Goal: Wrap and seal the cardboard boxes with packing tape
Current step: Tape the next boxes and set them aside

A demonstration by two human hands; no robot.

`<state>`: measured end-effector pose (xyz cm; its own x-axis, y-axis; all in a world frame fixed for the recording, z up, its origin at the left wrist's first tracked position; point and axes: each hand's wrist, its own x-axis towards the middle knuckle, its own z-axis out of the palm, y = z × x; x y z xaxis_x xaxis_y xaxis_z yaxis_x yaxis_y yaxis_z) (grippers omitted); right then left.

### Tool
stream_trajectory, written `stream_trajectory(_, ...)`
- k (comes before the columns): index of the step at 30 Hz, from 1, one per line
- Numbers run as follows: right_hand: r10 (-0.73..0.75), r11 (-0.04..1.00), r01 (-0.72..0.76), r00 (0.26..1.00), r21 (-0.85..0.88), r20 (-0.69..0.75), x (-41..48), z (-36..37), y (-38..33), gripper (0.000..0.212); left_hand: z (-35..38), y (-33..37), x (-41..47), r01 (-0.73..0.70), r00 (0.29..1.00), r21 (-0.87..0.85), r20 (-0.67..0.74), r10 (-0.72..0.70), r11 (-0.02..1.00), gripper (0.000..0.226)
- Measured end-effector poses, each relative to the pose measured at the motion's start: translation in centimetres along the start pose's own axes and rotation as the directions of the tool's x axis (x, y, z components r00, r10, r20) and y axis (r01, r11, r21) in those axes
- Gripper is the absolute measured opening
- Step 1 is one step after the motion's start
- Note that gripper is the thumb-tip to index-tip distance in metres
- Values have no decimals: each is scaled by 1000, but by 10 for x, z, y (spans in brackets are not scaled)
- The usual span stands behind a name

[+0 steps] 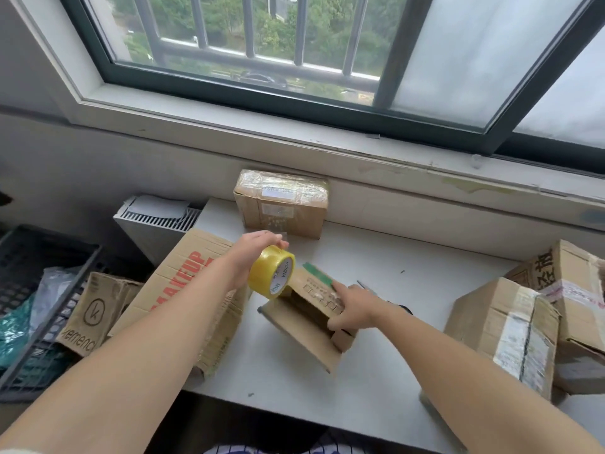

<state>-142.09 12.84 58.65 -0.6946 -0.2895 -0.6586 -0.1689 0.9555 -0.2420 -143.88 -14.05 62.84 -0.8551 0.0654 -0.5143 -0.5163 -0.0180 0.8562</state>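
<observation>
Head view: on the table (409, 267) the right hand (352, 309) grips the right edge of the tilted small box (304, 329), whose far-left corner meets the tape roll (271, 275) clasped from above by the left hand (253, 252), a taped box (281, 204) standing beyond.

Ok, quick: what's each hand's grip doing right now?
Left hand: grips the yellow tape roll from above.
Right hand: holds the small open box, index finger along its top, thumb at the flap edge.
</observation>
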Motion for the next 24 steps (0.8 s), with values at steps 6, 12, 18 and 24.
stream_trajectory(6,133,938,-90,985,334,-107,-21,-43,51,87,25,28,6,-49,988,-15,-148,46,999,16)
stream_trajectory(12,206,767,-19,954,641,-217,-40,-79,86,88,58,75,4,-133,946,107,-284,159,985,14)
stream_trajectory(18,175,617,149,931,772,-320,-51,-113,90,85,103,99,4,-173,938,342,-230,260,924,50)
stream_trajectory(24,138,618,274,885,737,-445,-43,-130,59,97,141,119,7,-189,950,432,-145,275,882,67)
